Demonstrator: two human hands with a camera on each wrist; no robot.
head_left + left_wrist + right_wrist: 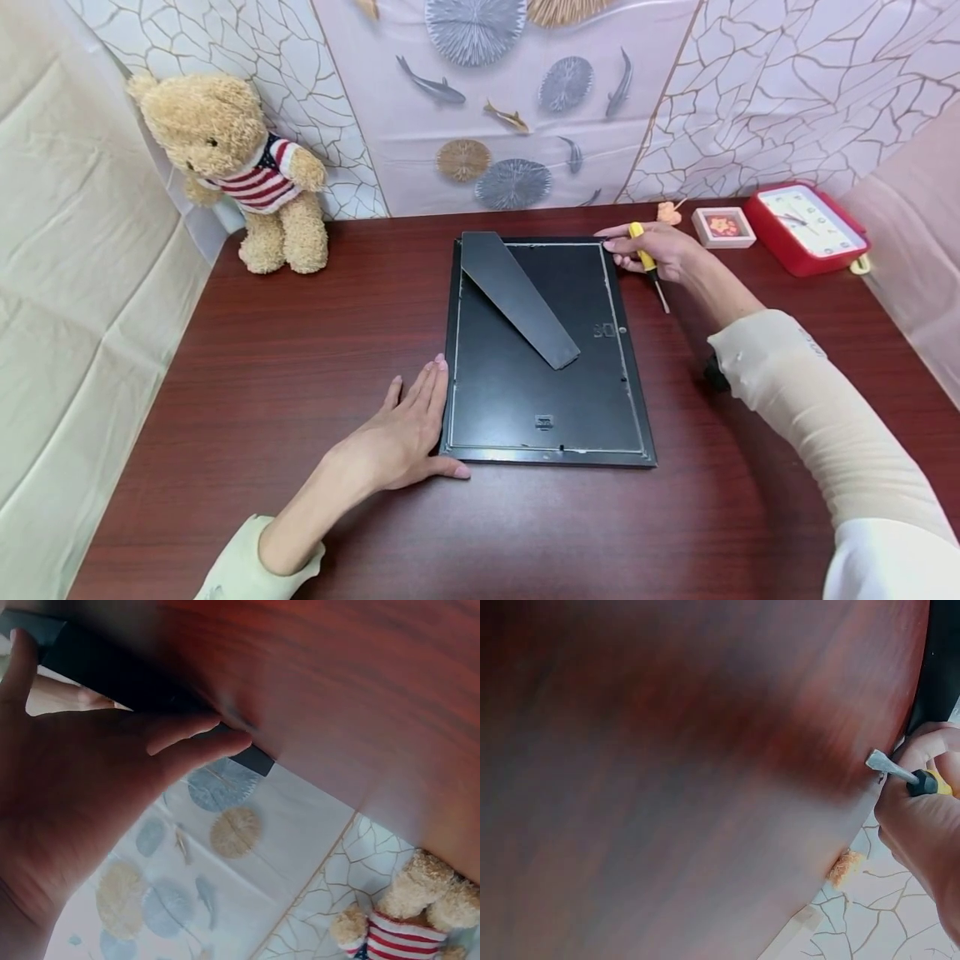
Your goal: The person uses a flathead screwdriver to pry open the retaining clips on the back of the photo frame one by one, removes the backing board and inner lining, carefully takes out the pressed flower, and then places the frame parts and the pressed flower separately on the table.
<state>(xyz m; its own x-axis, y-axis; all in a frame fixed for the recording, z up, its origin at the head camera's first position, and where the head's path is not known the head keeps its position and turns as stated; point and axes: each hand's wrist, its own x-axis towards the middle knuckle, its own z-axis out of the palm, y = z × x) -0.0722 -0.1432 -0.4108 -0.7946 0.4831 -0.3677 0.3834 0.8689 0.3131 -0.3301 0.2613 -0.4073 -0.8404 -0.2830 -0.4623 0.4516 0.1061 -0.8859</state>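
Observation:
A black picture frame (517,400) lies back side up on the table, its easel leg (517,300) slanting across the backing. My left hand (405,433) lies along its left edge near the lower corner, fingers straight and thumb at the bottom edge. In the left wrist view those fingers (195,746) press along the frame's side (127,675). At the top right corner, my right hand (660,248) holds a yellow-handled screwdriver (642,246), its tip angled down to the right. The flat metal blade (889,763) of this screwdriver shows in the right wrist view.
A teddy bear (240,167) in a striped sweater sits at the back left. Behind the right hand are an orange flower-shaped piece (669,213), a small pink-framed box (723,227) and a red case (806,229). A patterned cloth (517,125) hangs along the table's back edge.

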